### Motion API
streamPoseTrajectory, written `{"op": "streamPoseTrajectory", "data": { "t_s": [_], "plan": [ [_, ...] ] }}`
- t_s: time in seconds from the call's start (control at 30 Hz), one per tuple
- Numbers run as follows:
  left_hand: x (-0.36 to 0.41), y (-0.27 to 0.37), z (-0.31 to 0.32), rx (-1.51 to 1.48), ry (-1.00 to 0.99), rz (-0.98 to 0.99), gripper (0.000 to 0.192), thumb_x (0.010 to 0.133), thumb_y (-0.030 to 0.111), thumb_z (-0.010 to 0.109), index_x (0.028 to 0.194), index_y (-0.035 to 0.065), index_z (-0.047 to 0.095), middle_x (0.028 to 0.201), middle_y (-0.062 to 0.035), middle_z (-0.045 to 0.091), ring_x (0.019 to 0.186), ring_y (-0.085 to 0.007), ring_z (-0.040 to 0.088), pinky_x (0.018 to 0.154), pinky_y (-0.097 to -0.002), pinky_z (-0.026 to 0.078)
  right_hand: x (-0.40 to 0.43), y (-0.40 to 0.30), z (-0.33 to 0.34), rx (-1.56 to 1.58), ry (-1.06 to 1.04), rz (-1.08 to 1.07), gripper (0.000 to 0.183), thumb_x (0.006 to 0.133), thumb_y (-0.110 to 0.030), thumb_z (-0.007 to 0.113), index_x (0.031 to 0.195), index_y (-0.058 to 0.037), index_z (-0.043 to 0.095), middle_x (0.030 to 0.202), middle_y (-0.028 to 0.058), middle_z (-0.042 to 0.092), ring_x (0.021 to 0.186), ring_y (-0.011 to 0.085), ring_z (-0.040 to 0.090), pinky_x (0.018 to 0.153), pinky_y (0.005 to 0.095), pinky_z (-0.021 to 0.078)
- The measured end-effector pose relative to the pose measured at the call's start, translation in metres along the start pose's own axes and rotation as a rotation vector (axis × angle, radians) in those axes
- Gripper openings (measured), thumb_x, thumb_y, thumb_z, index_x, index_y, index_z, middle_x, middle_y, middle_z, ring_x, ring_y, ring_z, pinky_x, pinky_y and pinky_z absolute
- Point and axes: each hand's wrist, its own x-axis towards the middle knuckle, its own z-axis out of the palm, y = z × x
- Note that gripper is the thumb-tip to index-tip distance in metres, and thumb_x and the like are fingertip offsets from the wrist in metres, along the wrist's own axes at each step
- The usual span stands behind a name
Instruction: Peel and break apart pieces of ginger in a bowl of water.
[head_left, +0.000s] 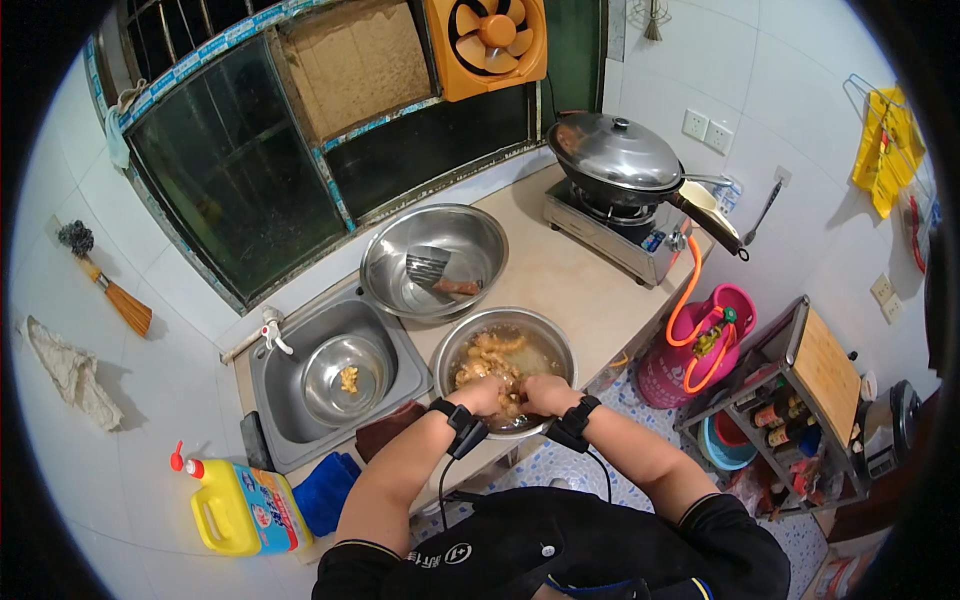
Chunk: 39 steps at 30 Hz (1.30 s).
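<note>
A stainless steel basin (573, 352) stands at the counter's front edge. Cloudy water fills it, along with yellowish-brown pieces that look like raw poultry (491, 360). My left hand (486, 394) is in the basin on the left, fingers curled onto the poultry. Close beside it, my right hand (546, 394) also grips the poultry, with a small gap between the two hands. Most of the fingertips are hidden by the hands and the murky water. Both wrists wear black straps with small devices.
Behind stands a larger steel basin (382, 225) with a slotted turner (431, 266). The sink (274, 375) holds a steel bowl (319, 390) with yellow scraps (349, 379). A lidded wok (622, 154) sits on a gas stove (600, 225); its orange hose (682, 300) runs to a pink cylinder (675, 367).
</note>
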Motion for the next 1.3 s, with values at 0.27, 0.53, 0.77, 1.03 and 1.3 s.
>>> {"op": "streamPoseTrajectory", "data": {
  "t_s": [0.27,0.53,0.77,1.03,1.3],
  "plan": [
    [0.034,-0.07,0.035,-0.493,-0.1,0.238,0.025,0.077,0.023,0.051,0.08,-0.0016,0.052,0.07,-0.0077,0.052,0.065,-0.013,0.052,0.05,-0.0249,0.046,-0.003,0.012,0.001,0.211,0.249,-0.427,0.029,0.068,-0.026,0.058,0.083,-0.0015,0.056,0.075,0.0148,0.057,0.064,0.0257,0.056,0.059,0.0315,0.0444],
    [-0.022,0.008,-0.015,-1.199,-0.005,-0.174,0.022,0.083,0.018,0.039,0.094,-0.0007,0.043,0.086,-0.0091,0.048,0.076,-0.0178,0.051,0.061,-0.0355,0.051,0.003,0.008,-0.004,0.963,-0.037,0.087,0.021,0.079,-0.024,0.049,0.081,-0.0033,0.056,0.06,0.0015,0.051,0.049,0.0078,0.048,0.045,0.0209,0.0389],
    [-0.039,0.039,-0.021,-1.04,0.026,0.088,0.02,0.081,0.015,0.045,0.096,0.0045,0.038,0.086,-0.0094,0.048,0.071,-0.0162,0.054,0.048,-0.0258,0.048,0.01,0.015,0.016,1.213,0.249,0.031,0.027,0.084,-0.021,0.04,0.073,-0.0012,0.055,0.052,0.0018,0.047,0.04,0.0079,0.04,0.037,0.0215,0.0323],
    [-0.031,0.037,-0.018,-0.963,0.24,-0.019,0.012,0.084,0.02,0.039,0.087,0.0082,0.039,0.07,-0.0053,0.052,0.054,-0.0107,0.052,0.035,-0.0184,0.033,0.005,0.012,0.014,1.462,0.12,-0.233,0.021,0.081,-0.015,0.046,0.096,-0.0014,0.05,0.067,0.0,0.052,0.056,0.0057,0.046,0.049,0.0177,0.0376],
    [-0.025,0.033,-0.017,-0.885,0.297,0.266,0.018,0.079,0.018,0.046,0.093,0.0065,0.046,0.083,-0.0078,0.054,0.069,-0.0143,0.053,0.054,-0.0244,0.04,0.006,0.011,0.014,1.264,0.375,-0.407,0.027,0.078,-0.014,0.049,0.102,-0.0021,0.047,0.093,0.0059,0.054,0.081,0.0127,0.05,0.071,0.0254,0.0413]
  ]
}}
